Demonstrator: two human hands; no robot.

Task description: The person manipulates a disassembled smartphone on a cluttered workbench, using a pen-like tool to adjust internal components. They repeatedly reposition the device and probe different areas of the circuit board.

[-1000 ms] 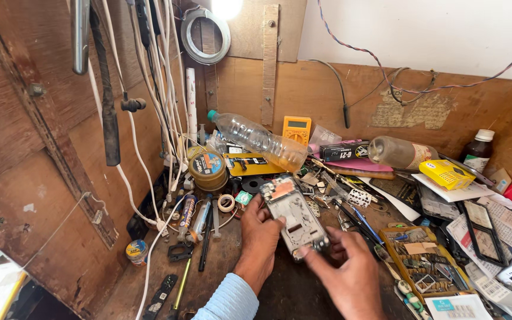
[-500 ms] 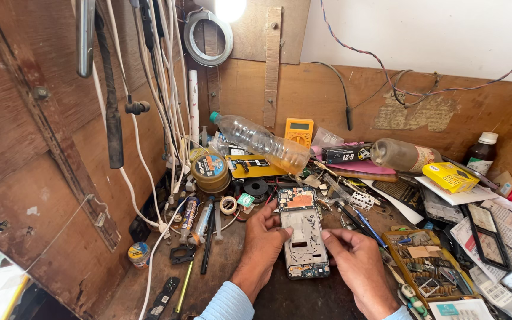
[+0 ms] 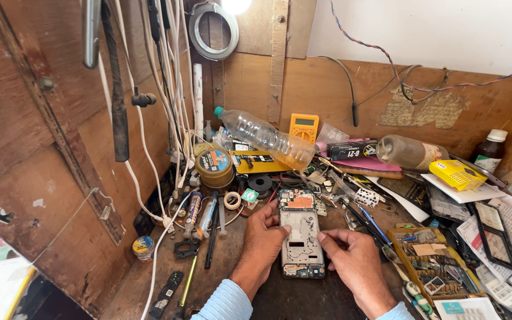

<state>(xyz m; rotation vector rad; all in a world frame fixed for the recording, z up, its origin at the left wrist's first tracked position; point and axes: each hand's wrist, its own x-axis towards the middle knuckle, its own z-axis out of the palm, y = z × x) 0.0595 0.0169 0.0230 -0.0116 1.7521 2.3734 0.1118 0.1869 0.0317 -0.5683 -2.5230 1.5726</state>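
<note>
Phone (image 3: 301, 242), opened with its back cover off and circuit board bare, lies flat on the dark workbench (image 3: 303, 296) between both hands. Left hand (image 3: 263, 236) grips its left edge; right hand (image 3: 354, 256) presses fingertips to its right edge. Stripping looks done, reassembly not. Its long axis runs away from the person, orange end pointing toward a plastic bottle (image 3: 265, 137).

Matt wooden bench (image 3: 280, 296); glossy clear plastic bottle (image 3: 265, 137)
</note>
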